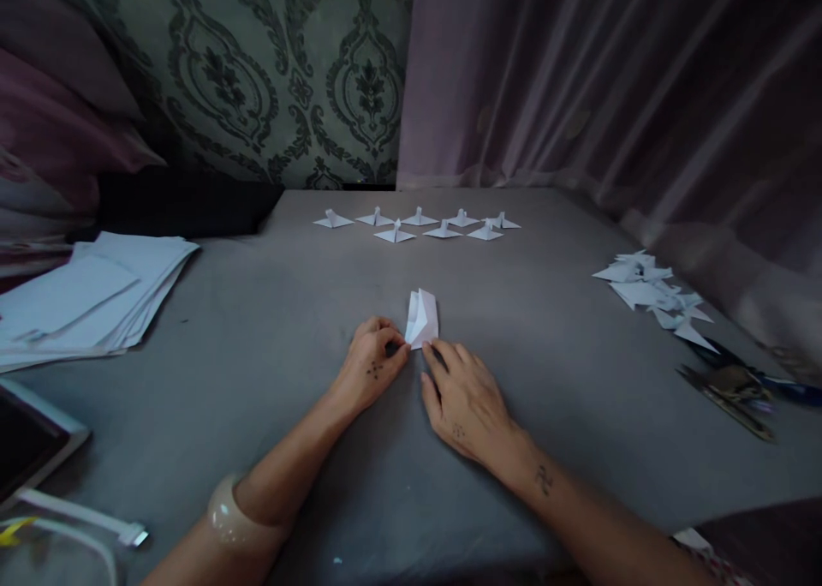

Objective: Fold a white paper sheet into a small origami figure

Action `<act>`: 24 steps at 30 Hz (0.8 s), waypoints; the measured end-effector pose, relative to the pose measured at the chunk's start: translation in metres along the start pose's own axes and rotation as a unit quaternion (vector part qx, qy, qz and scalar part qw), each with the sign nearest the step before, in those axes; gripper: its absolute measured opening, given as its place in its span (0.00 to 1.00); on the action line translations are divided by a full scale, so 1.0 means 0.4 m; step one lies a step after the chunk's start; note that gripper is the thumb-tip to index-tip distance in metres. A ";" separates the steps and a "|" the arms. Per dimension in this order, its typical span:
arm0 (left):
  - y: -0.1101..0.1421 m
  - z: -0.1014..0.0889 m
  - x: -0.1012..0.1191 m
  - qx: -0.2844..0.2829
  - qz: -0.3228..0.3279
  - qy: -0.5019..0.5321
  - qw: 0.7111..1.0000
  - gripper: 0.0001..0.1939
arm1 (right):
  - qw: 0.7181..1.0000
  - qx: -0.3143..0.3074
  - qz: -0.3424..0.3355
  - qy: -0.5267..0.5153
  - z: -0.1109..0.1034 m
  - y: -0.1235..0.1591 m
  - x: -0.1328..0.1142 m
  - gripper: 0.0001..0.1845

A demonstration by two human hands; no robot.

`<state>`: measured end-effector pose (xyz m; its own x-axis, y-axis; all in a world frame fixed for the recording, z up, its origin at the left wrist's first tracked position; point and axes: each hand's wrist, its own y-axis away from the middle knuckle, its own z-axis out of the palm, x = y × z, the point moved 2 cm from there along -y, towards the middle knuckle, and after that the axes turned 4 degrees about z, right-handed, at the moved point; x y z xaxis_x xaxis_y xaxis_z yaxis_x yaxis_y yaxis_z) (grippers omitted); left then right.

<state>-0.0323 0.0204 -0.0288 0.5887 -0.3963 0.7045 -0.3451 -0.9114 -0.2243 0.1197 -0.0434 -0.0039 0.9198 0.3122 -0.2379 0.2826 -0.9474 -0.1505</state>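
Note:
A small folded piece of white paper [422, 319] lies on the grey tabletop in front of me, with creased flaps standing up a little. My left hand [376, 355] pinches its lower left corner between thumb and forefinger. At the lower right edge, fingertips of my right hand [463, 397] press on the paper, and the thumb is apart from the fingers. Farther back, several folded paper figures [419, 218] with pointed wings stand in two loose rows.
A stack of white paper sheets [96, 295] lies at the left, near a dark-screened device [32, 436] and a white cable [83, 513]. To the right sit a pile of folded paper pieces [642, 286] and some scissors-like metal tools [725, 397]. Curtains [514, 80] hang behind.

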 end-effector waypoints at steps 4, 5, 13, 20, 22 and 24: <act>-0.002 -0.003 -0.003 0.002 0.001 0.014 1.000 0.06 | 1.000 -0.013 0.000 0.011 -0.004 0.000 -0.007 0.24; -0.002 -0.006 -0.003 0.003 -0.005 0.019 1.000 0.06 | 1.000 -0.014 0.000 0.012 -0.005 0.000 -0.009 0.24; -0.009 -0.036 -0.001 0.018 -0.095 0.032 0.995 0.09 | 0.999 -0.026 -0.004 0.019 -0.013 -0.005 -0.016 0.25; -0.010 -0.036 0.000 0.020 -0.115 0.048 0.992 0.10 | 0.999 -0.039 -0.004 0.009 -0.023 -0.009 -0.032 0.25; -0.008 -0.036 -0.003 0.018 -0.112 0.043 0.993 0.10 | 0.999 -0.035 -0.008 -0.001 -0.024 -0.007 -0.023 0.25; -0.006 -0.037 -0.006 0.018 -0.107 0.038 0.993 0.10 | 0.999 -0.033 -0.014 -0.018 -0.025 -0.005 -0.008 0.25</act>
<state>-0.0438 0.0254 -0.0200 0.5879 -0.1847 0.7876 -0.1907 -0.9778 -0.0870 0.1191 -0.0431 0.0070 0.9013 0.3394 -0.2693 0.3262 -0.9406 -0.0937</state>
